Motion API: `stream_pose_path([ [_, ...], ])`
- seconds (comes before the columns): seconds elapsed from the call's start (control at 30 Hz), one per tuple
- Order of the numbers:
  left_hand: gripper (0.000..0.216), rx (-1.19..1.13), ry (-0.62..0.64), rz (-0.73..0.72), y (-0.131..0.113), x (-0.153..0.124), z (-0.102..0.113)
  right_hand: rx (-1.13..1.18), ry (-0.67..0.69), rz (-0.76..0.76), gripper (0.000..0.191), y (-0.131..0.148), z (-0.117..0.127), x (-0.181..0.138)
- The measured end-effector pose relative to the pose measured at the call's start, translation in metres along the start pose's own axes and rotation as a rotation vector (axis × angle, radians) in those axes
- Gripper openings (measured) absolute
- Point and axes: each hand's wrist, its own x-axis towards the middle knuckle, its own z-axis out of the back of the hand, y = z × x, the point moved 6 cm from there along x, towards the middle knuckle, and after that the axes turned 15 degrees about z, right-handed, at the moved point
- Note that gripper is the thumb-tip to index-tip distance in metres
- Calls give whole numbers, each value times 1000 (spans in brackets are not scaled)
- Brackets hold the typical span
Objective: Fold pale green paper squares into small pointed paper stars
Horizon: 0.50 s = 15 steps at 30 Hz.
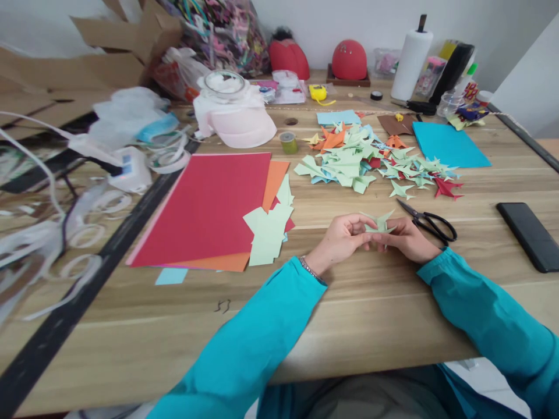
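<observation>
Between my two hands is a small folded piece of light green paper (381,223), with pointed tips sticking up. My left hand (343,241) pinches its left side between thumb and fingers. On the other side, my right hand (409,237) has its fingers closed on the same paper. Black-handled scissors (430,224) lie just behind my right hand, blades pointing to the upper left. Beyond my hands spreads a pile of folded paper pieces (349,154), mostly light green, with some blue, orange and red. Cut light green sheets (268,233) rest left of my left hand.
Red paper (209,203) lies stacked over orange sheets at left. A blue sheet (452,144) is at back right, and a black phone (528,235) near the right edge. White cables and a plug (131,169) crowd the left. A paper roll (411,64) stands behind.
</observation>
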Motion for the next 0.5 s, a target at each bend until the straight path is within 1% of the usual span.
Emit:
stream_pose_path([
  [0.1,20,-14,23,12,1,1,-2,16,-19,-17,28,-1,1,0],
  [0.27,24,-31,27,13,0,1,-3,47,-39,-32,30,-2,1,-1],
  [0.37,26,-110,12,-1,-1,1,-1,87,-72,-26,28,-3,2,-1],
  [0.5,36,-188,-5,-29,0,1,1,109,-89,-16,31,-5,2,-1],
])
